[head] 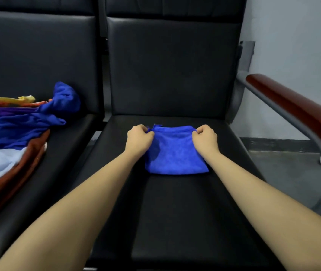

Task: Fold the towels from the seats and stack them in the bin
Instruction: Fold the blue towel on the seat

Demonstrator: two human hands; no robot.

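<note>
Currently on the right black seat: one folded blue towel, its far corners pinched by two hands, left hand and right hand, fingers curled. Left of that seat: one heap of unfolded towels. Right of it: one wooden armrest.

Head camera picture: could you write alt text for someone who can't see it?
A person's left hand and right hand pinch the far corners of a folded blue towel lying on a black padded seat. On the next seat to the left sits a loose pile of towels, blue, purple, orange and pale. A wooden armrest runs along the right.
</note>
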